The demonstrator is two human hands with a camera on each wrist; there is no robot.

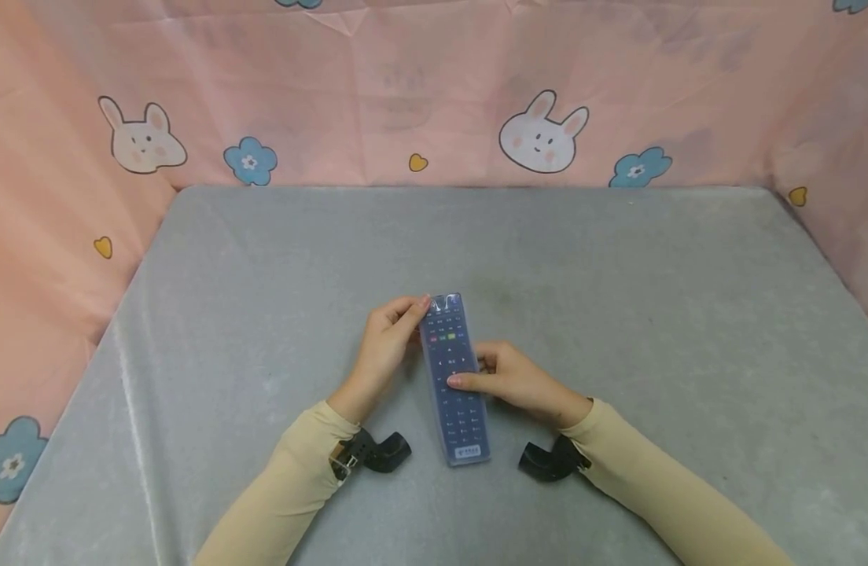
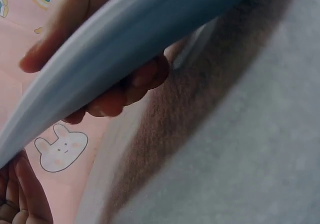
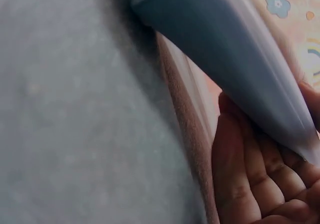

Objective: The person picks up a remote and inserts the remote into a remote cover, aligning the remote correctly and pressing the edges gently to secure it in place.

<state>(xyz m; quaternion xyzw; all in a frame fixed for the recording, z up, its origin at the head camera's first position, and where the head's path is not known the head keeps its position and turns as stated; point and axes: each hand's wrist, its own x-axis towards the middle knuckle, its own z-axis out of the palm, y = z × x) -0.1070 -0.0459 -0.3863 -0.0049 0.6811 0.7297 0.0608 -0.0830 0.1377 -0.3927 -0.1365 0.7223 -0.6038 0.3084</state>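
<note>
A long blue remote control with white button markings is held over the table, its top end pointing away from me. A clear, glossy cover seems to wrap it. My left hand pinches its top left corner, thumb on the face. My right hand grips the right edge near the middle, thumb across the buttons and fingers behind. Seen from the left wrist, the remote shows its pale side, with fingers curled beneath. In the right wrist view, the remote's underside faces the camera above curled fingers.
A grey cloth-covered table lies beneath both hands. Pink curtain with rabbits and flowers surrounds its back and sides. Black wrist cameras, left and right, jut inward from the sleeves.
</note>
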